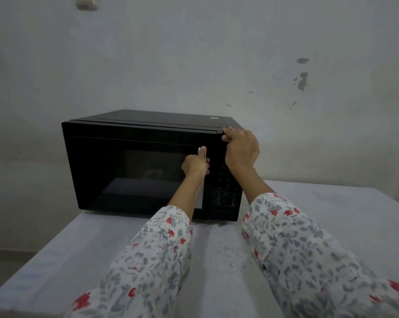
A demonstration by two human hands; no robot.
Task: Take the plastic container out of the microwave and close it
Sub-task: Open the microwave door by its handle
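Observation:
A black microwave (129, 161) stands on a white-covered table (217, 260) against the wall. Its door is shut. My left hand (196, 165) is wrapped around the silver vertical door handle (200, 198), thumb pointing up. My right hand (239, 150) rests on the microwave's top right front corner, fingers curled over the edge above the control panel (226, 191). Through the dark door glass a faint pale shape (152, 174) shows inside; I cannot tell whether it is the plastic container or a reflection.
The table's left edge drops off to the floor (8, 260) at the lower left. A grey stained wall (217, 65) stands right behind the microwave. Bare tablecloth stretches to the right of the microwave and in front of it.

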